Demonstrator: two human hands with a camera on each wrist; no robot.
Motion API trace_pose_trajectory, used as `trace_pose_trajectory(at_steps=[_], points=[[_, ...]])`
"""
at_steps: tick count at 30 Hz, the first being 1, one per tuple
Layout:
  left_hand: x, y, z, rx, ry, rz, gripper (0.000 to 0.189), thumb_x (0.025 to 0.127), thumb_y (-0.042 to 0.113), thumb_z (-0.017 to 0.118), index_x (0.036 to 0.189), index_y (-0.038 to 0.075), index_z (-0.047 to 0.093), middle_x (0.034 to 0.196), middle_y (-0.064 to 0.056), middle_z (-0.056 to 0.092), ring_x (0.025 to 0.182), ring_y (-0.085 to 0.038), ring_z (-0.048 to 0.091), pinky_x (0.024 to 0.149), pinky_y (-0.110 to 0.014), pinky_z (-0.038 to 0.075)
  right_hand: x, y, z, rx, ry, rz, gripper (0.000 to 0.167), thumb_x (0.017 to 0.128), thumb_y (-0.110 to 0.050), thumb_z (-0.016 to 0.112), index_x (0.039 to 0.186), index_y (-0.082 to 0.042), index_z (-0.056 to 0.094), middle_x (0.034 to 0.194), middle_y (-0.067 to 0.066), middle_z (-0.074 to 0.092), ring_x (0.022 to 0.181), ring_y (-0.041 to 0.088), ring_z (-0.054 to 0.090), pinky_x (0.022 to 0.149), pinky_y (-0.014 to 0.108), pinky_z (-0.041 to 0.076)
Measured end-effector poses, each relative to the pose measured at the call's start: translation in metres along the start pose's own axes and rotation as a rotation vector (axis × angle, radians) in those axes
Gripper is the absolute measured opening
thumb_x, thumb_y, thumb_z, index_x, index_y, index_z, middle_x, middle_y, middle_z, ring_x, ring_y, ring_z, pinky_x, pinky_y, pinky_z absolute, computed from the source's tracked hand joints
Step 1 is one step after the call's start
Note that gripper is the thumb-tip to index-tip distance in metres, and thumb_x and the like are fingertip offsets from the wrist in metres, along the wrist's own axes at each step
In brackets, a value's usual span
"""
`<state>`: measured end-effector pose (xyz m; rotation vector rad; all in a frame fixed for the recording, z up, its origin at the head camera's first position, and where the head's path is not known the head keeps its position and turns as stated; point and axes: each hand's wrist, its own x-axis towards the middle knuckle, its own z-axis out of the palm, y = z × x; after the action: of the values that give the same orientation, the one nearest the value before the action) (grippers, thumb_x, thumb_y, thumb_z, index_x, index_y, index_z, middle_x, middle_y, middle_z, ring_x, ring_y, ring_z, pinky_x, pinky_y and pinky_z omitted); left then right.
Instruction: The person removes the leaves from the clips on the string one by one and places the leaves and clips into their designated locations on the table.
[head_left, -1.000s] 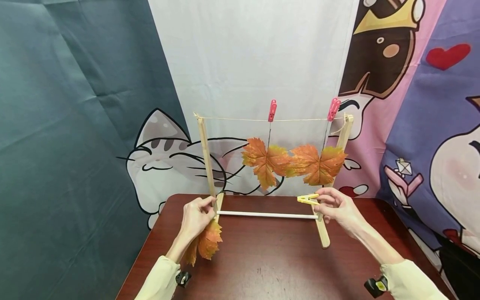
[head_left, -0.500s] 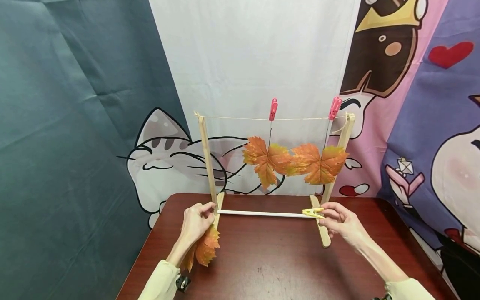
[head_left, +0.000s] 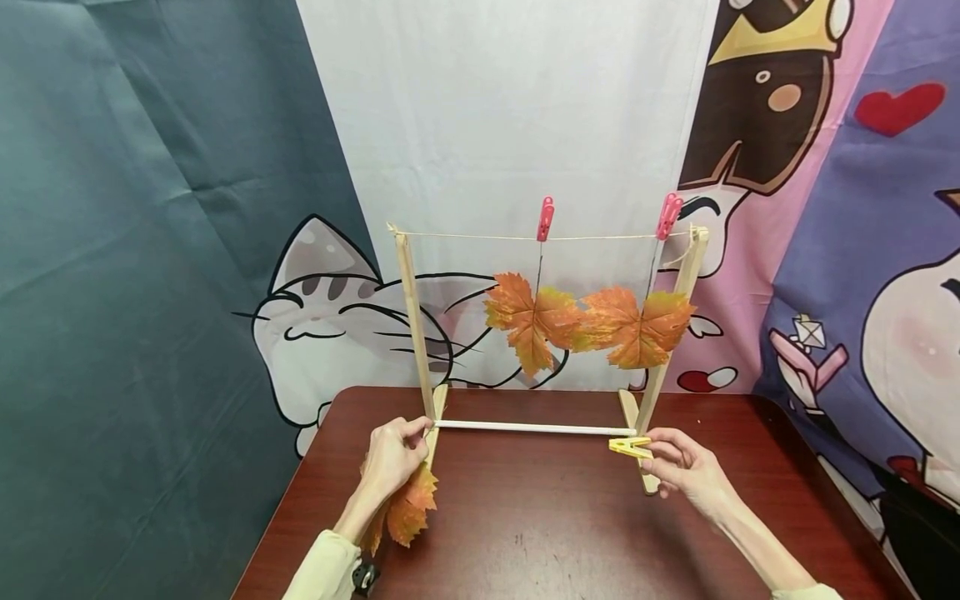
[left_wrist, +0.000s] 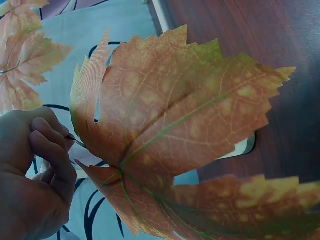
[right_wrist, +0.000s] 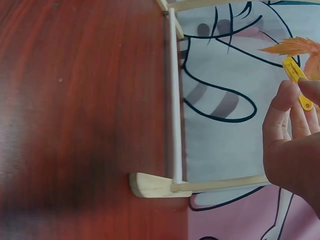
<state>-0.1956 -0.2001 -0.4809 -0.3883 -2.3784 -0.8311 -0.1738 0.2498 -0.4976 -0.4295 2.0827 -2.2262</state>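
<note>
My left hand (head_left: 395, 454) pinches the thin stem of an orange artificial maple leaf (left_wrist: 165, 115), which hangs below the fingers beside the rack's left post. A yellow clothespin (head_left: 628, 447) is pinched between the thumb and fingers of my right hand (head_left: 688, 468), near the foot of the right post. On the rack's string (head_left: 472, 237), two pink clothespins (head_left: 546, 219) hold two more orange leaves (head_left: 534, 321) by their stems. In the right wrist view, the yellow clothespin (right_wrist: 297, 82) points away from the thumb.
The wooden rack has a left post (head_left: 415, 325), a right post (head_left: 675, 317) and a white crossbar (head_left: 532, 428) low between them. It stands on a dark red-brown table (head_left: 525, 517). A printed cloth backdrop (head_left: 510, 117) hangs behind it.
My right hand has moved down with the yellow clothespin, from above the crossbar to just below its right end. The left hand and its leaf have dropped slightly.
</note>
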Motion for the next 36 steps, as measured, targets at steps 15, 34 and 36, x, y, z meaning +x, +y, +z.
trace_pose_trajectory(at_steps=[15,34,36], points=[[-0.016,-0.011,0.014,0.004,-0.006,0.043,0.038,0.062,-0.013,0.068,0.090,0.009,0.081,0.059,0.005,0.047,0.053,-0.001,0.035,0.044,-0.021,0.035,-0.020,0.033,0.001,0.060,0.061,0.059,0.033,0.091,0.010,0.064,0.121,0.000,0.056,0.105,0.002,0.073,0.079,0.015,0.069,0.050,0.024,0.051],[-0.038,-0.023,0.030,0.033,-0.106,0.023,0.036,0.062,-0.011,0.069,0.087,0.014,0.078,0.061,0.004,0.048,0.052,-0.007,0.043,0.046,-0.024,0.039,-0.036,0.065,0.004,0.060,0.173,0.127,0.032,0.087,0.009,0.068,0.117,0.004,0.057,0.102,0.004,0.073,0.073,0.012,0.066,0.048,0.024,0.049],[-0.040,-0.024,0.031,0.029,-0.112,0.026,0.036,0.062,-0.012,0.068,0.087,0.014,0.077,0.061,0.003,0.048,0.053,-0.007,0.042,0.046,-0.024,0.039,-0.036,0.067,0.004,0.065,0.179,0.122,0.031,0.087,0.010,0.067,0.115,0.001,0.059,0.101,0.003,0.073,0.071,0.012,0.065,0.048,0.023,0.049]])
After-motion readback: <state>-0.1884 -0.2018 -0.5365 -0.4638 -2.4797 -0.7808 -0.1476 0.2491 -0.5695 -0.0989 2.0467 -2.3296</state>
